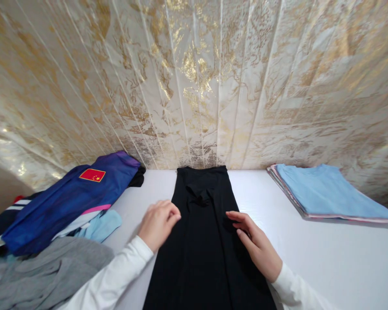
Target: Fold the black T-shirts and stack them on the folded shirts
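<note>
A long black garment [202, 245] lies flat on the white table, narrow at its far end and wider towards me. Near that far end the cloth bunches into a small raised fold; whether it is trousers or a skirt I cannot tell. My left hand [160, 224] is over the garment's left edge, slightly blurred, its fingers curled in and thumb close to them, with no cloth visibly lifted. On the opposite side, my right hand [254, 241] hovers at or just above the right edge, fingers stretched out and thumb apart, holding nothing.
Left, a loose heap holds a blue top [74, 202] with a red flag patch, a grey garment [58, 275] and a light blue cloth [103, 226]. A neat folded stack [330, 191], light blue on top, sits right. Behind the table [336, 267] hangs a gold-patterned curtain [197, 86].
</note>
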The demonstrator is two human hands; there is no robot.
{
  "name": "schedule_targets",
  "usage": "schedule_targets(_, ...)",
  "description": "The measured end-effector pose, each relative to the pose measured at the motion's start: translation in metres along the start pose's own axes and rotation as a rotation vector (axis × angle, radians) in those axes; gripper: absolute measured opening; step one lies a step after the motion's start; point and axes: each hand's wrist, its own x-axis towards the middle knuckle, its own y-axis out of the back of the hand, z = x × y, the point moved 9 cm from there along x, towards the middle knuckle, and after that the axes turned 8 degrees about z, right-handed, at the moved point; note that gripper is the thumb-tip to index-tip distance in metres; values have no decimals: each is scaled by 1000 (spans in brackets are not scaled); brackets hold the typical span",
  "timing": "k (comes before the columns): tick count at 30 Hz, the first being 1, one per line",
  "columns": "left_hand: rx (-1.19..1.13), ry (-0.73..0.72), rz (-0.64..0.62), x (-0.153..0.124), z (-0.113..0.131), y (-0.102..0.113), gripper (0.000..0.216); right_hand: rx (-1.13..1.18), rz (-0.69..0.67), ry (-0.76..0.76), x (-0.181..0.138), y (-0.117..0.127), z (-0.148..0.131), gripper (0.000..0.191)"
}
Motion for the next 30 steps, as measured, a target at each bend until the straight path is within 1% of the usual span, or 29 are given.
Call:
schedule_targets(1, 51, 64, 50, 3, -32, 19, 18, -36, -10, 21, -1, 0, -2, 35)
schedule_targets(2, 110, 140, 107, 4, -65, 39, 26, -86, -24, 52, -2, 0, -4, 37)
schedule_targets(3, 171, 222, 162, 2, -97, 60, 36, -147, -44, 94, -4, -1, -8, 39)
schedule_targets(4, 220, 280, 208, -3, -125, 78, 40, -215, -71, 146, -6, -3, -13, 42)
schedule_targets(5, 260, 322, 248, -10, -146, 92, 36, -287, -107, 201, -9, -6, -17, 44)
schedule_targets(6, 288, 346, 274, -19, -160, 101, 30, -358, -149, 251, -12, -10, -22, 47)
schedule_targets(7, 302, 350, 285, -28, -166, 104, 30, -425, -192, 292, -16, -15, -25, 48)
schedule_targets(8, 306, 335, 281, -38, -164, 101, 35, -487, -231, 321, -20, -19, -28, 50)
schedule_targets(9, 289, 291, 264, -48, -153, 92, 42, -543, -264, 342, -24, -23, -30, 52)
schedule_targets(10, 260, 232, 237, -59, -135, 78, 46, -593, -286, 359, -27, -27, -32, 54)
schedule_targets(11, 216, 139, 197, -70, -110, 62, 46, -635, -296, 375, -31, -30, -34, 55)
schedule_targets(13, 51, -130, 107, -94, -45, 28, 43, -700, -287, 417, -39, -33, -40, 59)
schedule_targets(14, 1, -202, 53, -106, -20, 14, 43, -727, -272, 442, -44, -34, -45, 60)
schedule_targets(15, -41, -255, 14, -117, 1, 4, 44, -749, -253, 470, -50, -34, -50, 62)
schedule_targets(16, -74, -292, -34, -125, 16, -5, 45, -765, -240, 499, -56, -34, -56, 64)
schedule_targets(17, -102, -314, -68, -130, 25, -11, 47, -770, -232, 537, -63, -35, -63, 66)
schedule_targets(18, -126, -328, -92, -133, 29, -14, 48, -763, -232, 576, -70, -36, -71, 66)
schedule_targets(20, -158, -338, -109, -130, 27, -16, 50, -710, -273, 663, -85, -45, -89, 59)
schedule_targets(22, -162, -347, -103, -120, 19, -17, 51, -609, -340, 768, -101, -61, -108, 42)
schedule_targets(24, -139, -360, -95, -111, 13, -22, 50, -523, -373, 874, -112, -81, -126, 26)
schedule_targets(25, -122, -364, -98, -108, 12, -26, 50, -499, -367, 933, -116, -92, -133, 21)
schedule_targets(27, -86, -356, -110, -106, 11, -35, 51, -503, -293, 1015, -119, -112, -142, 17)
schedule_targets(30, -64, -337, -117, -110, 12, -45, 54, -521, -192, 1107, -121, -136, -142, 29)
